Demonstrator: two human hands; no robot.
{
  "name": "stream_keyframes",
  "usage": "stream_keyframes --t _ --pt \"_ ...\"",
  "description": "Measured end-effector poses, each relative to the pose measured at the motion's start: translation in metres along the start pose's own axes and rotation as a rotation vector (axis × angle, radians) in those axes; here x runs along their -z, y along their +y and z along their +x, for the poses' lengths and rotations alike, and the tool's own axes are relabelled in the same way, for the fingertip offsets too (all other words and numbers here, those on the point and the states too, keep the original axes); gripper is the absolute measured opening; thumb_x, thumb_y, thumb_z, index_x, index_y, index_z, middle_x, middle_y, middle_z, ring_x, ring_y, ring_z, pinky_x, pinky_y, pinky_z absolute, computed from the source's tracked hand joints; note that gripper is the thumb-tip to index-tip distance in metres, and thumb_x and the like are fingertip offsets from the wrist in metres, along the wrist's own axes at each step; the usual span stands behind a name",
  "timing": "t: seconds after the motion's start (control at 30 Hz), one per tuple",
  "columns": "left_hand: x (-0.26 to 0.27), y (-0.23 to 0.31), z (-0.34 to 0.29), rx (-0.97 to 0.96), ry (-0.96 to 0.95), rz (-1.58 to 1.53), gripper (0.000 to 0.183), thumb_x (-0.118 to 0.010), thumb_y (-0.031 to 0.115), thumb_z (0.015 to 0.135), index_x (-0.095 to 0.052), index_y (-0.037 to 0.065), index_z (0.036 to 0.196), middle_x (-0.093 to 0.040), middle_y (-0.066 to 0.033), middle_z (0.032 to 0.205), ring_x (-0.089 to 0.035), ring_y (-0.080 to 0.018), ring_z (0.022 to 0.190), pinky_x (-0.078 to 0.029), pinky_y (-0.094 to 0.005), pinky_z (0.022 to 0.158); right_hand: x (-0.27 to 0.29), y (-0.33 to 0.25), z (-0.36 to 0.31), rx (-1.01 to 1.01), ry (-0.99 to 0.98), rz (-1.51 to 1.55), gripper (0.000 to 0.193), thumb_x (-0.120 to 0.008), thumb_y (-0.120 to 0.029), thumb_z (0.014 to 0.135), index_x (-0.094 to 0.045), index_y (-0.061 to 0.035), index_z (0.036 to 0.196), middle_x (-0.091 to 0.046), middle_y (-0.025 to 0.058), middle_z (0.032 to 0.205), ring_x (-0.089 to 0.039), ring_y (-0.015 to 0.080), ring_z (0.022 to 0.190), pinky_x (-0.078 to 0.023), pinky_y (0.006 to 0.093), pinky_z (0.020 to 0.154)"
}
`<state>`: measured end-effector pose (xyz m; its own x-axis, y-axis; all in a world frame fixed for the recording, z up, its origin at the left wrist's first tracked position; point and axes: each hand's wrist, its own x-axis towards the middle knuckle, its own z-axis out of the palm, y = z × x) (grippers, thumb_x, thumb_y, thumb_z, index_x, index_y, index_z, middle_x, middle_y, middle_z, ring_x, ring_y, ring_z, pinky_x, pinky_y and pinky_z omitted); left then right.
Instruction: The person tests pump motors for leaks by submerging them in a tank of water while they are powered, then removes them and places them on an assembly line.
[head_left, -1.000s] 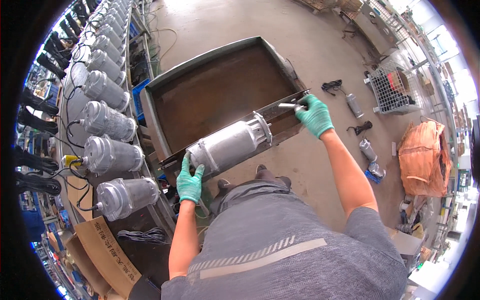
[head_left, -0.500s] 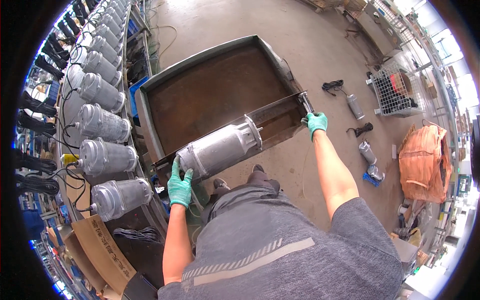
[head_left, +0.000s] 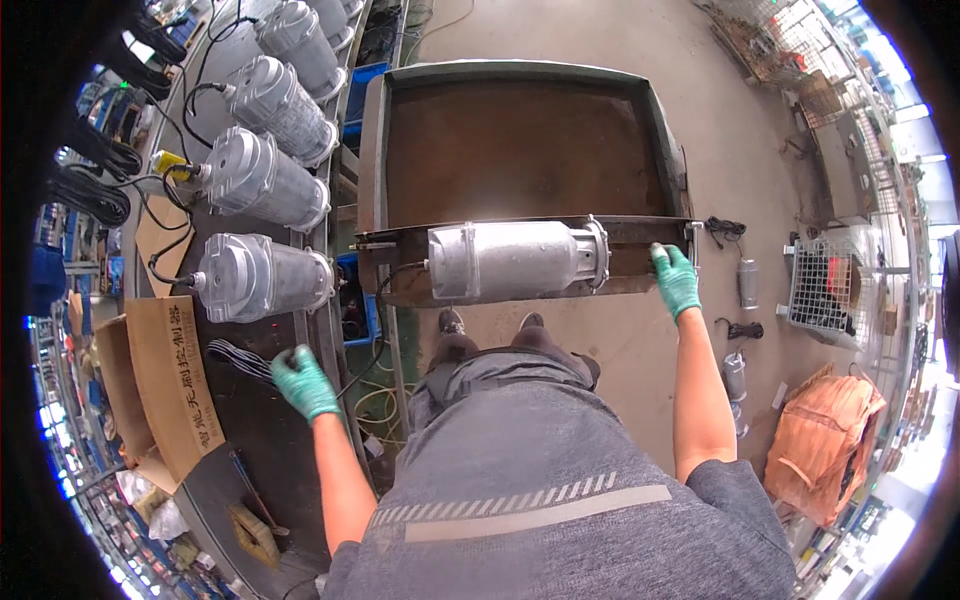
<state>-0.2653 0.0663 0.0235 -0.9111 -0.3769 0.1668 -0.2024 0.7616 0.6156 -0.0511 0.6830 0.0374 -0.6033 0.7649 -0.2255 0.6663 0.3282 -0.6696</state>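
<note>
A silver cylindrical motor [head_left: 505,262] lies across a dark bar at the near side of a metal tank [head_left: 520,150]. From its left end a black cable [head_left: 380,325] runs down toward the workbench on my left. My left hand [head_left: 305,385], in a green glove, is at the right end of a coiled cable [head_left: 238,358]; its fingers look apart, their contact with the coil unclear. My right hand [head_left: 677,280], gloved too, hovers beside a small metal fitting [head_left: 694,240] at the bar's right end. It stays clear of the motor, fingers apart.
More silver motors [head_left: 265,278] stand in a row on the left bench. An open cardboard box [head_left: 175,385] and a wooden-handled tool [head_left: 255,490] lie near me there. On the right floor are a wire basket [head_left: 822,290], an orange sack [head_left: 825,445] and smaller motors [head_left: 748,283].
My left hand has let go of the motor's left end and moved left to the coiled cable. My right hand has come off the fitting. The view has turned, and the motor lies level.
</note>
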Motion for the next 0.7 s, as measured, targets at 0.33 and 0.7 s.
stream_keyframes --t 0.33,0.7 --pt "0.024 -0.082 0.088 0.482 -0.082 0.151 0.08 -0.092 0.049 0.075 -0.063 -0.005 0.127 -0.067 -0.0258 0.126 -0.068 -0.0379 0.115 -0.055 -0.0476 0.098 -0.054 -0.062 0.027 -0.326 -0.583 0.379 0.057 -0.056 -0.055 0.104 -0.064 -0.0147 0.143 -0.07 -0.0006 0.128 -0.066 0.0132 0.109 -0.056 0.0329 0.09" --pt "0.009 -0.186 0.104 0.83 -0.192 0.092 0.074 -0.087 0.05 0.079 -0.063 -0.002 0.127 -0.069 -0.0223 0.126 -0.071 -0.0357 0.108 -0.058 -0.0498 0.088 -0.088 -0.015 0.067 -0.209 -0.828 0.439 0.061 -0.049 -0.048 0.108 -0.053 -0.004 0.151 -0.061 0.0067 0.144 -0.055 0.0199 0.132 -0.041 0.0357 0.114"
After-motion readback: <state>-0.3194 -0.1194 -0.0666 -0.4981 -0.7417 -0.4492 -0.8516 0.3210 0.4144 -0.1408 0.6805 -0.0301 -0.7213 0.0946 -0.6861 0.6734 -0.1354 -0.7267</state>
